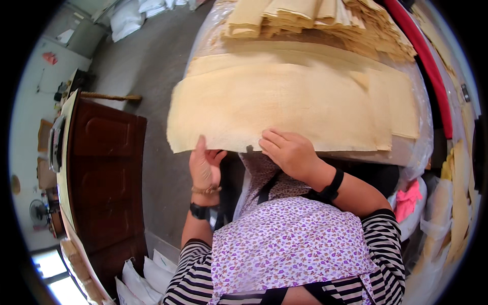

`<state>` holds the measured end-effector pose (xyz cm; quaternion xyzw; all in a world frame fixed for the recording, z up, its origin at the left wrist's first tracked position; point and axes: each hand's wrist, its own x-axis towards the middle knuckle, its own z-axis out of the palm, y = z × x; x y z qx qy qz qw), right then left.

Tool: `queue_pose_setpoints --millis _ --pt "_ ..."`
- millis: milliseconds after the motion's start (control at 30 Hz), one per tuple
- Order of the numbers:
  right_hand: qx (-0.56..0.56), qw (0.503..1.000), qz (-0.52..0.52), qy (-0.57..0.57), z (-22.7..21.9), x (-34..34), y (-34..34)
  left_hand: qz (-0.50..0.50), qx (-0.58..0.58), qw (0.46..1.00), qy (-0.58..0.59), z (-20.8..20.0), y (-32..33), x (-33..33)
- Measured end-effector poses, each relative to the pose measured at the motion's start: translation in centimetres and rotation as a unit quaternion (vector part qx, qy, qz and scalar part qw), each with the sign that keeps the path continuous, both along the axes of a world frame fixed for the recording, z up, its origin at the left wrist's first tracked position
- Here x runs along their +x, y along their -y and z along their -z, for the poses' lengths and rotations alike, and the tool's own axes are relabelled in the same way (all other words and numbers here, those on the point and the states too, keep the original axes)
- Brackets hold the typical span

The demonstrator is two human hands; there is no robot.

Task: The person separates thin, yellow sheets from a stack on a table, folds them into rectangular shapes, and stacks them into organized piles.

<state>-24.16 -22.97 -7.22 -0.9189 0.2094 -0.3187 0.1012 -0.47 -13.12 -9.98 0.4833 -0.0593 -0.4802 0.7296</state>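
A wide, thin, pale yellow sheet (274, 109), much like tofu skin, lies across the table in front of me, its near edge at the table's front. My left hand (205, 165) has that edge near its left end, thumb on top and fingers partly hidden below. Further right, my right hand (290, 150) grips the same edge with bent fingers on top; its thumb is hidden. Between the hands a small dark notch shows in the edge. More such sheets (404, 109) lie underneath, sticking out at the back and right.
Folded yellow sheets (305, 15) are piled at the table's far side. Clear plastic (424, 147) covers the tabletop. To the left stands a dark brown wooden cabinet (109, 168). White sacks (137, 284) sit at lower left. A pink cloth (408, 200) and plastic bags are at my right.
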Motion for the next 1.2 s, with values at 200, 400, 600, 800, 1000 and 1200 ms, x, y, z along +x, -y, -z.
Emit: queue_pose_setpoints --millis 200,400,600,800,1000,1200 --pt "-0.036 0.981 0.155 -0.107 -0.8 -5.2 1.0 -0.065 -0.006 0.998 0.020 -0.1 2.0 1.3" --pt "-0.010 0.968 0.231 -0.099 0.0 -13.8 2.5 -0.113 -0.032 0.978 0.172 0.7 3.6 3.5" --pt "-0.036 0.969 0.232 -0.078 0.6 -11.5 1.7 -0.093 0.052 0.950 0.293 -3.7 6.9 2.0" --pt "-0.059 0.964 0.248 -0.078 1.2 -9.1 1.6 0.066 -0.076 0.446 0.889 -5.4 9.8 -11.3" --pt "0.104 0.968 0.203 -0.108 -0.8 -11.9 1.4 0.199 -0.108 0.427 0.876 -2.3 11.4 -17.7" --pt "0.430 0.851 0.178 0.242 2.1 -16.0 1.7 0.193 -0.108 0.406 0.887 -0.6 11.2 -18.6"
